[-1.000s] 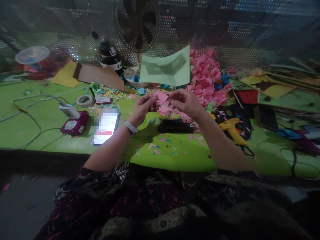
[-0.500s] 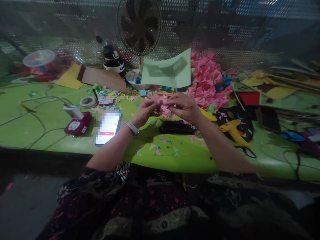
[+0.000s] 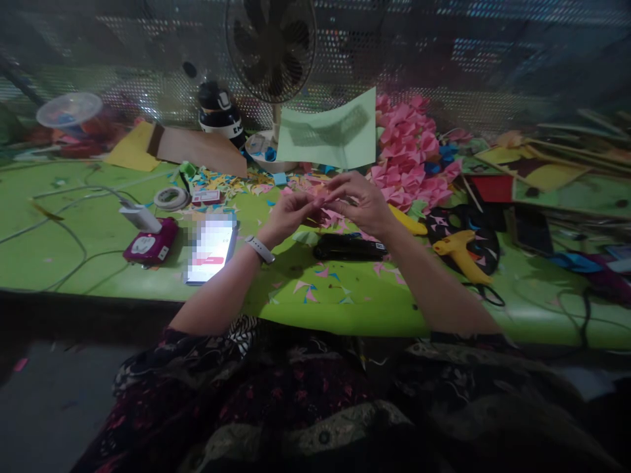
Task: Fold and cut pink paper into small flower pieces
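Between my two hands is a small piece of pink paper (image 3: pixel 320 199), mostly covered by fingers. My left hand (image 3: pixel 290 215), with a pale band on its wrist, pinches it from the left. From the right, the thumb and fingers of my right hand (image 3: pixel 361 203) close on the same piece. More pink paper scraps lie on the table just beyond and beneath the hands. A black stapler (image 3: pixel 349 247) rests in front of them. Behind my right hand rises a heap of folded pink paper pieces (image 3: pixel 407 154).
On the left are a lit phone (image 3: pixel 211 253), a purple socket box (image 3: pixel 152 242) with cables, and a tape roll (image 3: pixel 171 198). A yellow glue gun (image 3: pixel 461 253) lies at right. Behind stand a fan (image 3: pixel 271 49), a black bottle (image 3: pixel 219 115) and a green paper sheet (image 3: pixel 328 135).
The pink paper showed flat between the hands; now the fingers have come together over it and hide most of it. The whole view shifts slightly.
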The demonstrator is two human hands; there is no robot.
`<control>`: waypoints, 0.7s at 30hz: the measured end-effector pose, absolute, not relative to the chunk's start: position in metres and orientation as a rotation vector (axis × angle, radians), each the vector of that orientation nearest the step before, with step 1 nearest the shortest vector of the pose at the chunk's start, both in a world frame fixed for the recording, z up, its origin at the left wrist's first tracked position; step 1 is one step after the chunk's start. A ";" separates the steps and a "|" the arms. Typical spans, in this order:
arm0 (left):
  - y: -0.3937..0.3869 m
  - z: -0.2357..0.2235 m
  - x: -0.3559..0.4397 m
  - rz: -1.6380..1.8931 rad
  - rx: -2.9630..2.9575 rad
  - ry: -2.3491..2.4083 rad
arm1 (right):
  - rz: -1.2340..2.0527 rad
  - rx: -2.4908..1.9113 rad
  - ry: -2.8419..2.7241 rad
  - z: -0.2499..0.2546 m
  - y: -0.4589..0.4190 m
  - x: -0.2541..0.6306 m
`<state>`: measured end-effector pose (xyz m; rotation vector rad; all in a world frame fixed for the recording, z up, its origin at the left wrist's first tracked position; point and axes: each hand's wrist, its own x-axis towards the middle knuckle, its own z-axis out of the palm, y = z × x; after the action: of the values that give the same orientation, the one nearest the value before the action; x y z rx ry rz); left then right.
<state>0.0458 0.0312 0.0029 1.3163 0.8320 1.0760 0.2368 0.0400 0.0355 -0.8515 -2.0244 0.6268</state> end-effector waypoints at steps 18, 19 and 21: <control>0.027 -0.003 0.044 1.071 1.474 0.698 | 0.915 -0.927 -1.828 0.028 0.043 0.233; 0.028 -0.003 0.045 1.067 1.471 0.692 | 0.917 -0.929 -1.833 0.028 0.043 0.233; 0.028 -0.005 0.045 1.060 1.462 0.686 | 0.922 -0.931 -1.839 0.028 0.043 0.233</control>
<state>0.0453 0.0281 -0.0045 1.4616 0.6856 1.0600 0.2332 0.0427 0.0281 -0.9307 -1.8394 0.9223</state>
